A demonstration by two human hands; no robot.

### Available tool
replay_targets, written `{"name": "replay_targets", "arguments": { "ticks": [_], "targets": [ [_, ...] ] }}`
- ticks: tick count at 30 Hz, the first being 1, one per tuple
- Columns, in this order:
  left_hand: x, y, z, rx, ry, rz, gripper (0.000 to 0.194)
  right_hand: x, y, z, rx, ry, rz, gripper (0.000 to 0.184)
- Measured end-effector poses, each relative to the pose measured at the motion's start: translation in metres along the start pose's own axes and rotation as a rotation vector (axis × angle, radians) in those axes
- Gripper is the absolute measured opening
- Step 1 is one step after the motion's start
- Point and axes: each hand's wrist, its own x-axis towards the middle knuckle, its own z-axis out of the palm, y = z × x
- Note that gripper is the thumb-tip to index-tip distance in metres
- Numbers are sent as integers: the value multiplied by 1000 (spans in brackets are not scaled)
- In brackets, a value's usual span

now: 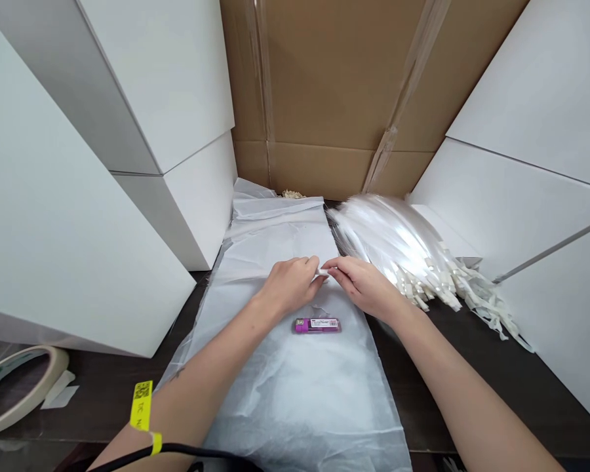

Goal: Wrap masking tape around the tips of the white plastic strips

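Note:
My left hand and my right hand meet over the middle of a translucent white sheet. Both are closed, with thumb and fingers pinching a small white piece between them. It looks like a narrow rolled strip or wrapped end; most of it is hidden by the fingers. Just below the hands, a purple lighter with a white label lies on the sheet. To the right of my right hand is a pile of glossy, clear-white strand bundles, their near ends wrapped in cream-coloured tape.
White boxes stand along the left, and more white boxes line the right. A brown cardboard panel closes off the back. On the dark table at lower left rests a roll of masking tape. A black cable with a yellow tag crosses my left forearm.

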Motion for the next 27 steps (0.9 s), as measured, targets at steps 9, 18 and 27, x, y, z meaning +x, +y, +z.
{"name": "replay_targets", "arguments": {
  "ticks": [9,18,27],
  "targets": [
    [11,7,-9,-25,-1,-4,22,6,1,4,492,479,163,52],
    [20,9,1,-64,-18,9,23,34,5,33,753,727,186,63],
    [14,5,8,-45,-28,108,34,26,-1,23,561,785,90,49]
  ]
}}
